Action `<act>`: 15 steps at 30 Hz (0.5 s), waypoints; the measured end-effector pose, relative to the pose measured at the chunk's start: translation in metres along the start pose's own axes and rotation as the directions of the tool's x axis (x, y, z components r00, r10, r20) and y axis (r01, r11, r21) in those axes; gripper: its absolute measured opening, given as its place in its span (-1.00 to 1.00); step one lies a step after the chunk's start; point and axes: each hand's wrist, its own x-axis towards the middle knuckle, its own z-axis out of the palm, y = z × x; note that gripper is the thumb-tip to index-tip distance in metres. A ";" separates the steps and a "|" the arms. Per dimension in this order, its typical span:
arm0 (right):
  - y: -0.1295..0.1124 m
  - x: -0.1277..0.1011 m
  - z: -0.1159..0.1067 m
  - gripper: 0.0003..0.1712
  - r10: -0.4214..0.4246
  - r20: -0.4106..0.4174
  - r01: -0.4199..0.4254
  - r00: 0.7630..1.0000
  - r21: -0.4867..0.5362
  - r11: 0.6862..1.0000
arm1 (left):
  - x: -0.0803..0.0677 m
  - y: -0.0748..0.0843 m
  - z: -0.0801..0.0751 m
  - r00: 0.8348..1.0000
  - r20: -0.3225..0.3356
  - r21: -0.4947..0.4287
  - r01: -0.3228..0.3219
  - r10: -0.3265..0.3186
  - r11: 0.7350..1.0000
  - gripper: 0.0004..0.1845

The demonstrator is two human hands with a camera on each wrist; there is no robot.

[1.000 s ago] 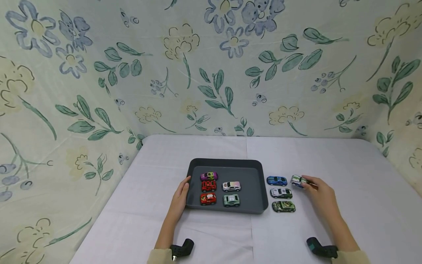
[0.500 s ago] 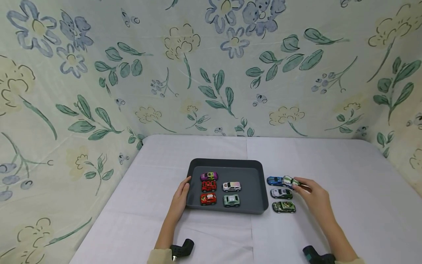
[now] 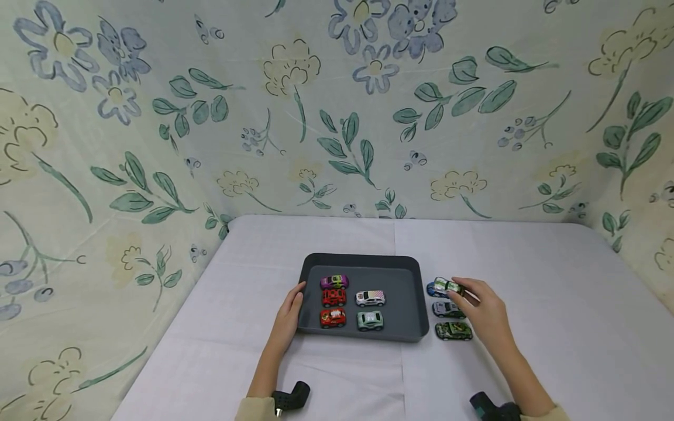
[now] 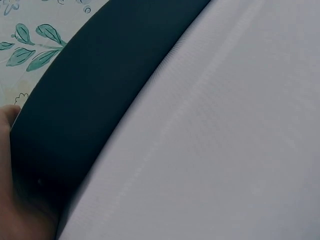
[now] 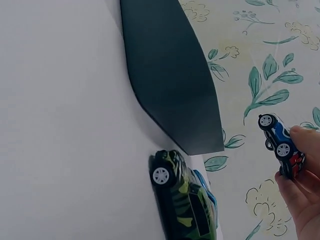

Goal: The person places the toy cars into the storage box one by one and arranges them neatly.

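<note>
In the head view my right hand [image 3: 485,313] pinches a white and green toy car [image 3: 446,285] between thumb and fingers, raised to the right of the dark grey tray [image 3: 400,282]. The right wrist view shows this toy car's wheels and its blue and red side [image 5: 281,142]. Partly hidden beneath it is a blue toy car [image 3: 433,289]; a silver toy car [image 3: 446,310] and a camouflage toy car [image 3: 454,331] stand nearer me. My left hand [image 3: 286,314] grips the tray's left side, its fingertips at the rim.
Inside the tray stand a purple toy car [image 3: 334,282], two red toy cars [image 3: 333,318] at left, a white and pink one [image 3: 370,298] and a mint one [image 3: 370,320]. White cloth [image 3: 337,374] covers the table; a floral curtain [image 3: 337,193] hangs behind.
My right hand has carried the white and green toy car leftward, from beside the blue toy car to over it. The left hand and the tray stay in place.
</note>
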 end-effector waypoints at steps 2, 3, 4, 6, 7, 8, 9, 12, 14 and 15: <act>-0.005 0.001 0.003 -0.59 -0.013 0.004 0.013 1.000 0.016 1.000 | -0.001 0.003 -0.001 1.000 0.004 -0.005 0.009 -0.009 1.000 -0.51; -0.007 0.002 0.005 -0.60 -0.022 0.006 0.022 1.000 0.022 1.000 | -0.002 0.005 -0.001 1.000 0.006 -0.009 0.016 -0.016 1.000 -0.52; -0.009 0.002 0.007 -0.61 -0.029 0.009 0.029 1.000 0.025 0.999 | -0.003 0.008 -0.001 1.000 0.007 -0.012 0.020 -0.020 1.000 -0.53; -0.013 0.004 0.012 -0.62 -0.040 0.017 0.040 0.999 0.019 0.999 | -0.006 0.016 -0.002 1.000 0.008 -0.016 0.020 -0.020 1.000 -0.54; -0.014 0.004 0.014 -0.62 -0.040 0.021 0.039 0.999 0.011 0.999 | -0.008 0.020 -0.002 1.000 0.007 -0.016 0.018 -0.018 1.000 -0.54; -0.016 0.005 0.017 -0.62 -0.047 0.026 0.047 0.999 0.012 0.999 | -0.011 0.024 -0.002 1.000 0.007 -0.014 0.016 -0.016 1.000 -0.54; -0.018 0.006 0.019 -0.62 -0.052 0.030 0.052 0.998 0.011 0.999 | -0.012 0.027 -0.002 1.000 0.007 -0.010 0.016 -0.015 1.000 -0.55; -0.027 0.009 0.024 -0.61 -0.065 0.050 0.065 0.997 0.011 0.998 | -0.016 0.033 -0.002 1.000 0.008 -0.002 0.012 -0.012 1.000 -0.54; -0.034 0.011 0.027 -0.61 -0.068 0.076 0.067 0.995 0.017 0.998 | -0.017 0.035 -0.001 1.000 0.010 -0.005 0.014 -0.014 1.000 -0.54; -0.039 0.012 0.027 -0.60 -0.063 0.091 0.062 0.994 0.016 0.998 | -0.017 0.035 -0.001 1.000 0.010 -0.006 0.014 -0.014 1.000 -0.54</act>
